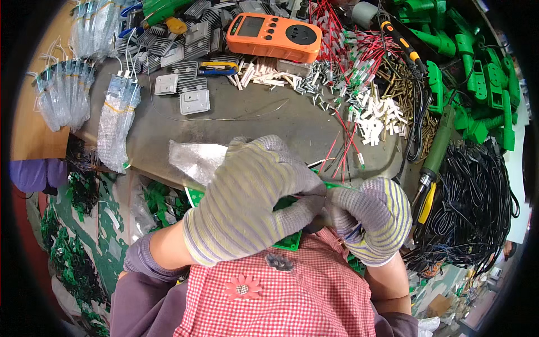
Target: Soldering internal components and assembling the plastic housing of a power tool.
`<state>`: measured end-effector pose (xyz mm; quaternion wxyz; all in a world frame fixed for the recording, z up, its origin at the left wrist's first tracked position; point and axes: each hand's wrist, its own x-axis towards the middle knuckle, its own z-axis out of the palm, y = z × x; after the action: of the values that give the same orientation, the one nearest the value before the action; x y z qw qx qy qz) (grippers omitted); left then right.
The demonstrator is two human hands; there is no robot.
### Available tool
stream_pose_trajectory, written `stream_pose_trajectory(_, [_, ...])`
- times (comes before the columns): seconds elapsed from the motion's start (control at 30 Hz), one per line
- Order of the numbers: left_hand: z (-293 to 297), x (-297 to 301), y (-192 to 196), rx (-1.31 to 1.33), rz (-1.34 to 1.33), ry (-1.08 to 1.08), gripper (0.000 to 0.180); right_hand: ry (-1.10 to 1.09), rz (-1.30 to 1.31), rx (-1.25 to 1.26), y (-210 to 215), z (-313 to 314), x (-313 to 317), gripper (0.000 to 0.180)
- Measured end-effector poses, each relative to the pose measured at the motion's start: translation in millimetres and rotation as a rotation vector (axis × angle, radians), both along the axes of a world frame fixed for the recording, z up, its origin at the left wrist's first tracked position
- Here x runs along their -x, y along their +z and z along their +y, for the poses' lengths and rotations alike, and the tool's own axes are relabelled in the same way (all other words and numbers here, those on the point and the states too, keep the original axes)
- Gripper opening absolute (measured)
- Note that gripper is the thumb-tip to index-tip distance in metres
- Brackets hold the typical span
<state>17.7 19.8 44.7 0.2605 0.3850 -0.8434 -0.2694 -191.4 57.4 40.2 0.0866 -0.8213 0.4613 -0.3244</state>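
Both my hands wear grey-and-yellow striped knit gloves and meet above my lap at the table's near edge. My left hand (252,191) is closed, its thumb and forefinger pinched together. Right against them, the fingers of my right hand (368,216) are pinched too. A thin reddish line, perhaps a wire, shows at the left fingertips; what each pinch holds is too small to make out. Beneath the hands a green plastic housing (289,241) shows in part, mostly hidden by the gloves. Red wires with clear-and-green ends (348,135) lie just beyond the fingers.
An orange meter (275,36) lies at the back among grey finned metal plates (193,101). Screws (323,76) and white sleeves (376,121) are heaped beyond my hands. At right are a green electric screwdriver (438,146), black cables (466,202) and green housings (477,73). Bubble-wrapped bundles (118,123) stand left.
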Motion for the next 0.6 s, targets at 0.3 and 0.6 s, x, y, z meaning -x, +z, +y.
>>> stream_pose_trajectory(0.3, [-6,-3,-20,-0.332,0.374,-0.09,0.019,0.023,-0.022,-0.029,-6,3,-2,0.018])
stream_pose_trajectory(0.6, [1,6,-31,-0.16,0.487,0.005,0.014,0.01,-0.44,-0.011,-28,13,2,0.023])
